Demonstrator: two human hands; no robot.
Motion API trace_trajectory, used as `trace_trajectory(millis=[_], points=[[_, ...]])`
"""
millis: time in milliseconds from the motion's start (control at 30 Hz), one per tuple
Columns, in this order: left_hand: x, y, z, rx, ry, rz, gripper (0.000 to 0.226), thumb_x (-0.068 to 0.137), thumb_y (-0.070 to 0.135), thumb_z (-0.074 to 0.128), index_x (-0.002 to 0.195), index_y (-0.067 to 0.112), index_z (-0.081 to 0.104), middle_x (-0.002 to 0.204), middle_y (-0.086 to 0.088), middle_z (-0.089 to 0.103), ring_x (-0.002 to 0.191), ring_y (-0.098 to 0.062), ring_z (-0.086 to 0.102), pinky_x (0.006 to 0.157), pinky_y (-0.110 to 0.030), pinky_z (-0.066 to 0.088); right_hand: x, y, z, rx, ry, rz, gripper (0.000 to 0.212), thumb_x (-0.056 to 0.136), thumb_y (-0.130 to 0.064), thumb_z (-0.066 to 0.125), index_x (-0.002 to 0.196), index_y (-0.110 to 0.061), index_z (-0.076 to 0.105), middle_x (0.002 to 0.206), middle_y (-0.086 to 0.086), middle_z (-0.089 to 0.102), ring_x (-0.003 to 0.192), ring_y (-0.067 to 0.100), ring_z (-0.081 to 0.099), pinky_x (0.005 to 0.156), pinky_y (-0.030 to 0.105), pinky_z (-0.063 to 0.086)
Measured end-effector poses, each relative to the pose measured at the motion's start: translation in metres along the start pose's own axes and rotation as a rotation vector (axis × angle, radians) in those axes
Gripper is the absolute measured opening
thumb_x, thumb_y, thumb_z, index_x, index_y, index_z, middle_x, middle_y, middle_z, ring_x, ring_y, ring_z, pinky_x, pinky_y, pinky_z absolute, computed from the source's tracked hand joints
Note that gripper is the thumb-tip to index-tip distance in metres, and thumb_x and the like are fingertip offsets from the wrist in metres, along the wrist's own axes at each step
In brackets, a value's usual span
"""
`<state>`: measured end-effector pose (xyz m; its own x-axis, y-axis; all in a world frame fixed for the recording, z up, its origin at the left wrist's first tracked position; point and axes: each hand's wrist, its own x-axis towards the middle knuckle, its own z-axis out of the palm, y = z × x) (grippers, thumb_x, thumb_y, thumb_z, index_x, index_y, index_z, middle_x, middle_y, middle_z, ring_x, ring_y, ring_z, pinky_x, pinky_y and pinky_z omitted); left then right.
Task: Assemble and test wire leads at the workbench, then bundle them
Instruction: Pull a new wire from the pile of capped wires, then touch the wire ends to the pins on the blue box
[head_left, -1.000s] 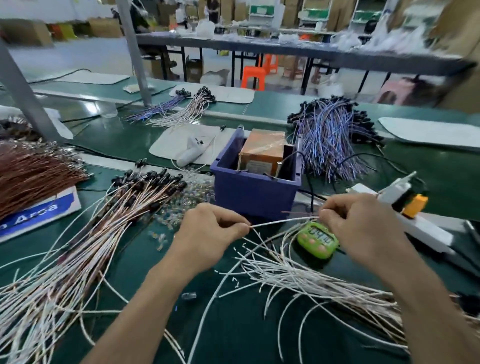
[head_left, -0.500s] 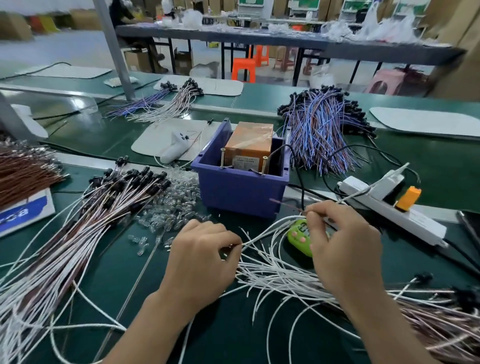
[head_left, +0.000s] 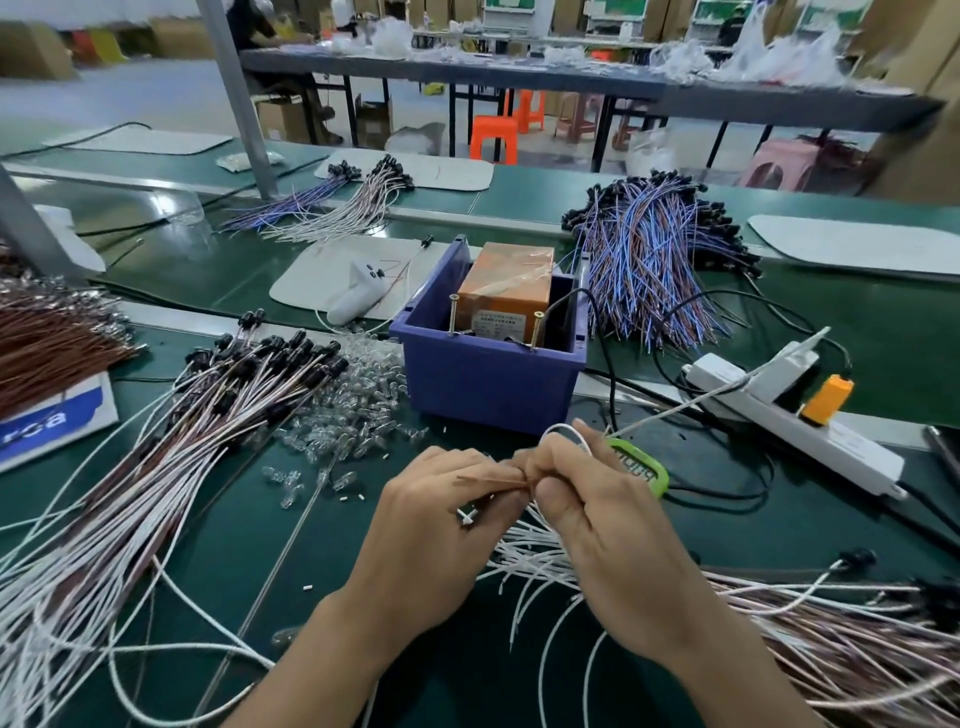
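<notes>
My left hand (head_left: 436, 525) and my right hand (head_left: 608, 530) meet in front of the blue bin (head_left: 488, 384), fingertips touching. Between them they pinch a thin brown wire lead (head_left: 491, 482), and a white wire (head_left: 563, 434) loops up over my right fingers. A small white piece (head_left: 466, 516) sticks out under my left fingers. Loose white wires (head_left: 530, 551) lie under my hands. A big bundle of white and brown leads with black caps (head_left: 218, 415) fans out on the left. Small clear bulbs (head_left: 358, 415) lie scattered beside it.
A green counter (head_left: 641, 465) sits right behind my right hand. A white power strip (head_left: 810, 441) with an orange plug lies to the right. Blue and purple leads (head_left: 649, 270) are heaped behind the bin, brown leads (head_left: 47, 332) at far left, finished leads (head_left: 841, 639) at lower right.
My hands have come together from a spread position, so the wire stretched between them is now bunched at my fingertips. The camera has tilted a little lower and closer.
</notes>
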<state>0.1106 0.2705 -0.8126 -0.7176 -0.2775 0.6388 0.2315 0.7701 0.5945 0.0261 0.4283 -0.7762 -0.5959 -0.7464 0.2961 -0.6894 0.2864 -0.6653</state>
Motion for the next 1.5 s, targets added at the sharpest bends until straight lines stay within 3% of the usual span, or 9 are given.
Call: trace_trajectory(millis=[133, 367, 500, 800, 967, 1133, 1267, 1367, 1500], points=[[0.001, 0.006, -0.001, -0.119, 0.021, -0.155, 0.018, 0.086, 0.042, 0.072, 0.103, 0.038, 0.075, 0.095, 0.028, 0.073, 0.092, -0.008, 0.07, 0.079, -0.023, 0.052, -0.002, 0.001, -0.001, 0.031, 0.014, 0.054, 0.02, 0.107, -0.03, 0.04, 0.09, -0.032, 0.049, 0.079, -0.008, 0.057, 0.08, 0.01, 0.051, 0.068, 0.027, 0.036], [0.006, 0.0, -0.005, -0.1, 0.044, -0.33, 0.02, 0.082, 0.023, 0.086, 0.089, 0.04, 0.079, 0.086, 0.026, 0.074, 0.085, -0.003, 0.071, 0.076, -0.015, 0.05, 0.0, 0.018, -0.017, -0.091, 0.244, 0.164, 0.021, 0.104, -0.023, 0.051, 0.084, -0.029, 0.051, 0.063, -0.004, 0.052, 0.063, 0.013, 0.046, 0.054, 0.024, 0.033], [0.01, -0.004, -0.01, -0.124, 0.129, -0.478, 0.03, 0.08, 0.016, 0.087, 0.081, 0.045, 0.079, 0.075, 0.024, 0.074, 0.067, 0.005, 0.066, 0.063, -0.004, 0.044, 0.002, 0.027, -0.026, -0.003, 0.297, 0.224, 0.021, 0.104, -0.019, 0.051, 0.084, -0.026, 0.055, 0.063, -0.012, 0.056, 0.059, 0.006, 0.053, 0.056, 0.025, 0.042], [0.017, -0.01, -0.011, -0.54, 0.239, -0.664, 0.039, 0.085, -0.008, 0.075, 0.086, 0.03, 0.084, 0.086, -0.003, 0.08, 0.079, -0.02, 0.078, 0.074, -0.018, 0.058, 0.005, 0.03, -0.022, 0.059, 0.306, 0.266, 0.02, 0.103, -0.019, 0.052, 0.084, -0.024, 0.055, 0.059, -0.015, 0.056, 0.056, 0.009, 0.047, 0.061, 0.037, 0.046], [0.021, -0.005, -0.014, -0.722, 0.278, -0.768, 0.036, 0.086, -0.01, 0.07, 0.083, 0.022, 0.083, 0.086, -0.011, 0.079, 0.075, -0.023, 0.077, 0.066, -0.017, 0.056, 0.004, 0.033, -0.02, 0.087, 0.298, 0.263, 0.022, 0.103, -0.015, 0.052, 0.083, -0.021, 0.056, 0.056, -0.016, 0.053, 0.053, 0.003, 0.046, 0.051, 0.016, 0.034], [0.024, -0.002, -0.021, -0.982, 0.234, -0.873, 0.023, 0.079, 0.002, 0.069, 0.085, 0.019, 0.084, 0.095, -0.013, 0.079, 0.081, -0.018, 0.078, 0.059, -0.017, 0.053, 0.004, 0.035, -0.019, 0.13, 0.311, 0.258, 0.023, 0.104, -0.014, 0.052, 0.083, -0.022, 0.056, 0.055, -0.014, 0.051, 0.054, 0.001, 0.051, 0.054, 0.013, 0.039], [0.022, -0.005, -0.024, -1.123, 0.107, -0.859, 0.032, 0.071, 0.006, 0.072, 0.097, 0.018, 0.084, 0.105, -0.011, 0.079, 0.093, -0.016, 0.077, 0.068, -0.02, 0.058, 0.005, 0.034, -0.018, 0.176, 0.33, 0.265, 0.022, 0.104, -0.014, 0.05, 0.085, -0.022, 0.057, 0.052, -0.016, 0.049, 0.051, 0.002, 0.048, 0.062, 0.028, 0.055], [0.019, 0.001, -0.018, -1.11, 0.004, -0.854, 0.035, 0.063, 0.016, 0.082, 0.098, 0.018, 0.084, 0.104, -0.012, 0.079, 0.091, -0.016, 0.077, 0.07, -0.02, 0.058, 0.004, 0.027, -0.015, 0.133, 0.318, 0.237, 0.019, 0.104, -0.016, 0.05, 0.086, -0.023, 0.054, 0.051, -0.008, 0.045, 0.048, 0.006, 0.036, 0.049, 0.023, 0.035], [0.016, 0.008, -0.008, -1.042, -0.065, -0.859, 0.033, 0.061, 0.031, 0.085, 0.093, 0.021, 0.085, 0.095, -0.008, 0.08, 0.081, -0.011, 0.076, 0.069, -0.018, 0.057, 0.001, 0.012, -0.006, 0.055, 0.293, 0.183, 0.02, 0.103, -0.02, 0.052, 0.085, -0.028, 0.051, 0.061, 0.004, 0.049, 0.05, 0.009, 0.035, 0.05, 0.024, 0.03]])
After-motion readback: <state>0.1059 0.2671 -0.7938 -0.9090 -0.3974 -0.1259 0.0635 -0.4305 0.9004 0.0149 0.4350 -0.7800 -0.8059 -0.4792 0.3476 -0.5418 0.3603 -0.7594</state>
